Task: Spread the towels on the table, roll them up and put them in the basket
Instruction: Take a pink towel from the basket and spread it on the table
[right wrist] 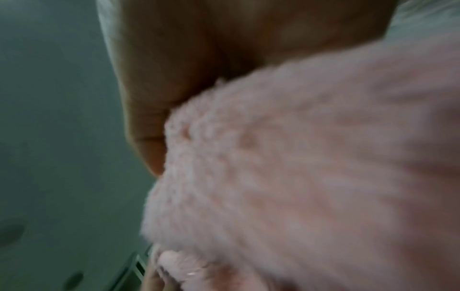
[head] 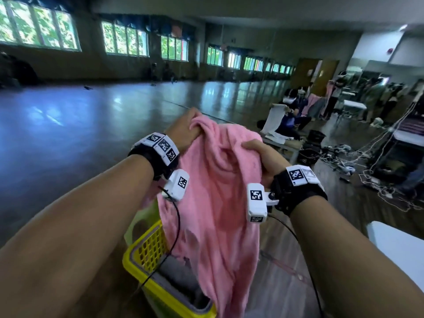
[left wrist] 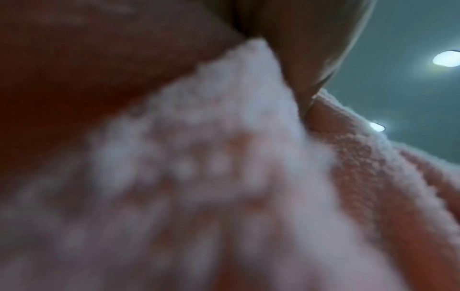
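Observation:
A pink towel [head: 215, 191] hangs bunched in the air in front of me, held up by both hands. My left hand [head: 183, 129] grips its top left fold, my right hand [head: 257, 150] grips the top right fold. The towel's lower end drapes down over a yellow basket [head: 146, 249] on the floor, which holds a grey towel [head: 176, 274]. In the left wrist view the pink towel [left wrist: 224, 177] fills the frame, blurred, under my fingers [left wrist: 306, 49]. The right wrist view shows the pink towel [right wrist: 298, 167] pressed against my palm and fingers [right wrist: 154, 98].
A white table corner [head: 399, 246] shows at the right edge. The dark glossy floor [head: 91, 115] stretches ahead. At the back right, other people handle cloths near tables, with cables [head: 367, 164] strewn across the floor.

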